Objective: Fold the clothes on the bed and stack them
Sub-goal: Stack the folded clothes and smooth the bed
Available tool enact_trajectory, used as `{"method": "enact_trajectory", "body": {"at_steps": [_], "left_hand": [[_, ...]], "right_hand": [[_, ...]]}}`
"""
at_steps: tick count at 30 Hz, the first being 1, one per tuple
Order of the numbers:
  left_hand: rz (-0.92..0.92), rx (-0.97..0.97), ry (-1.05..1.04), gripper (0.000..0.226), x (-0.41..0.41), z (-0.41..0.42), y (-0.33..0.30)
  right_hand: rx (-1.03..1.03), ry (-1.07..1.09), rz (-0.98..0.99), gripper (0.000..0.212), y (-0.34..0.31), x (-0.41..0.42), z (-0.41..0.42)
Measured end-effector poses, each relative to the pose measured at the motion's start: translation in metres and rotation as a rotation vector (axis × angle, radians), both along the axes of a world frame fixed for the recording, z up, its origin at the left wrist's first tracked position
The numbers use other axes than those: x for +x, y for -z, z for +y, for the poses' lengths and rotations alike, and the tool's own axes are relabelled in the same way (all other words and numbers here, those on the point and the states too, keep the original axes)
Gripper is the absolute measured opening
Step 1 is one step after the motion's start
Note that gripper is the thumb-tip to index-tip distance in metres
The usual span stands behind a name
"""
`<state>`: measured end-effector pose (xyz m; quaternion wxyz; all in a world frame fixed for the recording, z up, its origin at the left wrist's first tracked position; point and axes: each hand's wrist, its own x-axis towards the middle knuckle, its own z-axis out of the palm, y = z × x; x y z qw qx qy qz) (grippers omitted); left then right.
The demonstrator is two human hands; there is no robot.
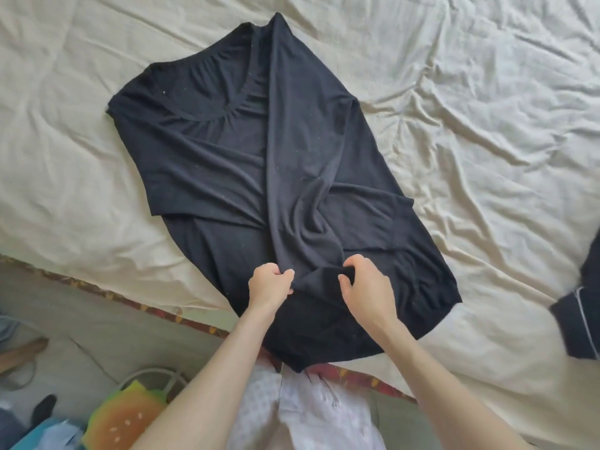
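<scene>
- Across nearly the whole view I see the bed [487, 108], covered by a creased cream sheet, its near edge running from the left side down toward the bottom right.
- On that sheet lies the black shirt [227, 164], neckline pointing away from me and hem toward me; its right side is folded in over the middle, making a long diagonal flap down the front, and the bottom corner hangs just over the bed edge.
- At the right border I can make out another dark garment [581, 323] with thin pale piping, cut off by the frame; I think it is folded, though too little shows to be sure.
- Near the lower left, on the floor, sits a bright yellow-and-orange bag [130, 414].
- My right hand [367, 287] has its fingers curled round a bunched fold of the shirt near the hem.
- My left hand [269, 282] pinches the lower end of the folded flap between thumb and curled fingers, just beside the right hand.
</scene>
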<state>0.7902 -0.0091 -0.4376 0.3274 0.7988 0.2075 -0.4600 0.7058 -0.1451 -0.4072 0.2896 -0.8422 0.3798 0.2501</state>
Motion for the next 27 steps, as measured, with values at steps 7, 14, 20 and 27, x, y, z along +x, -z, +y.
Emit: {"method": "enact_trajectory", "body": {"at_steps": [7, 14, 20, 27], "left_hand": [[0.07, -0.143, -0.176, 0.014, -0.004, 0.034, -0.011], [0.159, -0.189, -0.034, 0.013, -0.026, 0.049, -0.002], [0.053, -0.164, -0.051, 0.027, -0.054, 0.051, 0.013], [-0.196, -0.175, -0.167, 0.01, -0.085, 0.075, 0.002]], "right_hand": [[0.201, -0.332, -0.155, 0.025, -0.017, -0.039, 0.061], [0.026, 0.311, -0.157, 0.026, 0.006, -0.029, 0.046], [0.241, 0.586, -0.032, 0.013, 0.024, -0.017, 0.034], [0.397, 0.608, -0.14, 0.021, 0.009, -0.04, 0.076]]}}
